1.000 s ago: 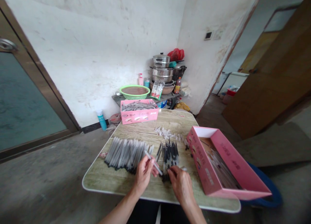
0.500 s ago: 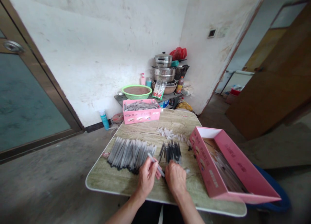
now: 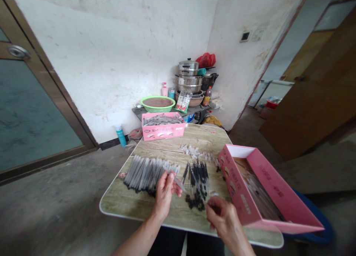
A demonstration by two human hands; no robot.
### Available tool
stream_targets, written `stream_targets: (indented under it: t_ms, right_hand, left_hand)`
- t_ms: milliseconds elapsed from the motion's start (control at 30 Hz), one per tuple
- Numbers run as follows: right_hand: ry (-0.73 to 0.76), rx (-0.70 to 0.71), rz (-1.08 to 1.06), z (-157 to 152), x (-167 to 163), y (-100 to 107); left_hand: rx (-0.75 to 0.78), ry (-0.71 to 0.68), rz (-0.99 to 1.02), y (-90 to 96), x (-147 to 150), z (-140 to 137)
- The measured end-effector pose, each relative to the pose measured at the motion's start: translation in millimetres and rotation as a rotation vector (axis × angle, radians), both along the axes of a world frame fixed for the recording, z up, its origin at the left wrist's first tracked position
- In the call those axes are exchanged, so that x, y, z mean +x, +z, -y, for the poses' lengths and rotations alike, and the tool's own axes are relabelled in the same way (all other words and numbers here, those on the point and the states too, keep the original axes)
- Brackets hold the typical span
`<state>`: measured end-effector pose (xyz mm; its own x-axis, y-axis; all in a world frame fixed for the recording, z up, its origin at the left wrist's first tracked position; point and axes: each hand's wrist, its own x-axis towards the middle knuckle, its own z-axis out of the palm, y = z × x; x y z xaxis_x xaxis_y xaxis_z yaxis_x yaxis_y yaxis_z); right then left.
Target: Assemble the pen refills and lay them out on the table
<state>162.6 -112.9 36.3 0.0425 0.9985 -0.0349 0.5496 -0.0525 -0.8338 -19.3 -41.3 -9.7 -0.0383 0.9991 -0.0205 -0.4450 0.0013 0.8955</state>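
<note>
Right fingers (image 3: pixel 214 203) curl, pinching refill (image 3: pixel 197 184).

Room: a lived-in home, by the look of it
Far shelf (image 3: pixel 138 112): stacked steel pots (image 3: pixel 189 82), a green basin (image 3: pixel 158 108), a pump bottle (image 3: pixel 164 90)
Walls (image 3: pixel 125 37): white, scuffed and stained
Floor (image 3: pixel 69 215): bare and grey
Left door (image 3: pixel 41 111): metal-framed, glazed
Right door (image 3: pixel 303 111): brown, standing open
Near table (image 3: pixel 130 208): pen parts (image 3: pixel 144 174) in rows, so handwork happens here too

Lettering (image 3: pixel 162 129) on pink boxes (image 3: pixel 163 135) (image 3: pixel 235 185), blurred, unreadable
</note>
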Motion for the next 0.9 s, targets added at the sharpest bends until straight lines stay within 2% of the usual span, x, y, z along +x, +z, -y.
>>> stream_targets:
  t_ms: [100, 233, 433, 700, 900]
  right_hand:
    - [-0.025, -0.202, -0.152, 24, 9, -4]
    - [-0.029, -0.345, -0.138, 37, 5, -5]
    - [-0.004, -0.383, -0.114, 35, -4, 4]
    - [-0.004, -0.318, -0.169, 37, -4, -16]
    - [0.0, -0.305, -0.183, 36, -6, -12]
  left_hand:
    - [-0.035, 0.023, 0.078, 10.0, 1, -3]
    - [-0.054, 0.032, 0.108, 13.7, 5, -3]
    - [-0.053, 0.037, 0.108, 9.5, 6, -1]
    - [-0.057, 0.067, 0.1, 7.9, 1, -6]
    - [-0.021, 0.011, 0.019, 9.3, 1, -1]
